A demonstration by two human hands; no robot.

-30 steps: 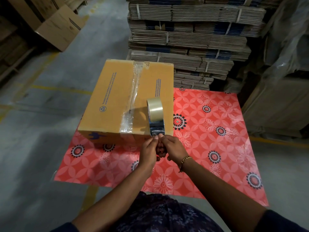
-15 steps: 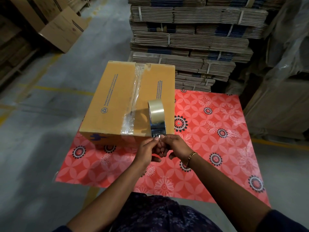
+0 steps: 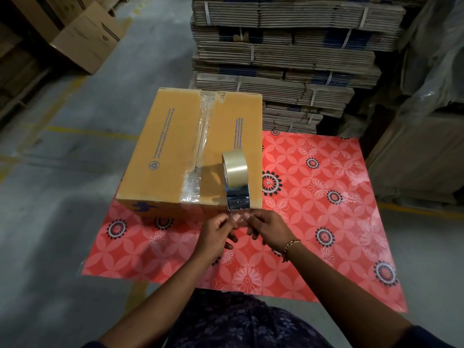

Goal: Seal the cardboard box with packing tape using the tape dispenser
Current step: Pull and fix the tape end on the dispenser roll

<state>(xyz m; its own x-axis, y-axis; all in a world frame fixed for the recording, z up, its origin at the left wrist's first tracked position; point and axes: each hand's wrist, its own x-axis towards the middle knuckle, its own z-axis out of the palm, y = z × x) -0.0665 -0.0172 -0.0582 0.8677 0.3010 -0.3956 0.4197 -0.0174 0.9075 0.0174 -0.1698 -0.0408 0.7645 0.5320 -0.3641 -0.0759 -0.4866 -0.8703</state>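
A closed brown cardboard box [image 3: 165, 151] lies on a red flowered sheet [image 3: 326, 222]. Clear tape [image 3: 200, 136] runs along its top centre seam and over the near edge. A roll of clear packing tape [image 3: 234, 167] stands on edge on the box's near right corner, with a shiny strip [image 3: 237, 199] pulled down off it toward me. My left hand [image 3: 216, 234] and my right hand [image 3: 266, 229] meet just in front of the box and pinch the free end of that strip between thumb and fingertips. No dispenser frame shows.
A tall stack of bundled flat cartons [image 3: 288, 59] rises right behind the box. An open carton [image 3: 88, 38] leans at the far left. Plastic-wrapped goods [image 3: 426, 109] stand on the right. Grey concrete floor [image 3: 62, 197] with yellow lines lies to the left.
My hands have slid slightly toward me and apart, drawing the tape strip a little longer off the roll. The box and roll have stayed put.
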